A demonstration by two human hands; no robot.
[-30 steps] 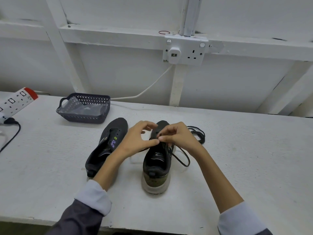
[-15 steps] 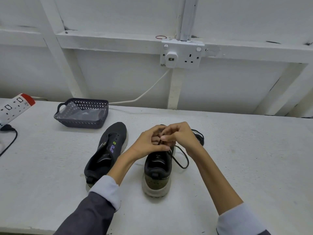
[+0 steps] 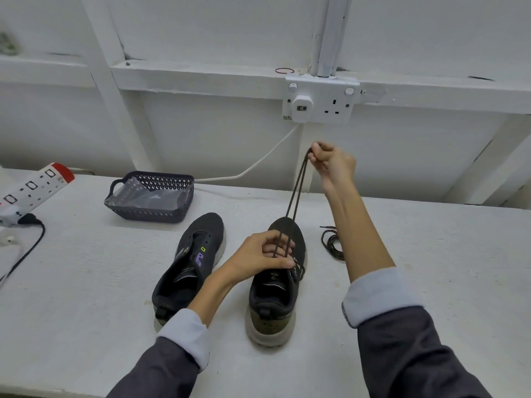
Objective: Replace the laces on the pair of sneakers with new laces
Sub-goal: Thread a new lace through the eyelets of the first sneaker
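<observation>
On the table [image 3: 86,326], lower centre of the frame, the laced sneaker [image 3: 271,305], toe toward the wall [image 3: 215,139]; just left of it, apart, the other sneaker [image 3: 201,242]. Over the laced sneaker's tongue, the left hand [image 3: 258,259]; higher, in the upper middle, the right hand [image 3: 330,162], with the lace [image 3: 296,191] strung between the two. Right of the pair, a coiled lace [image 3: 333,245]. Behind the other sneaker, a basket [image 3: 149,216]. At the left edge, a power strip [image 3: 37,185]. Upper centre, on the wall, a socket [image 3: 321,103].

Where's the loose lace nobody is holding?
In the head view, the loose lace lies coiled on the table, on the right side, just right of the sneaker being laced.
</observation>
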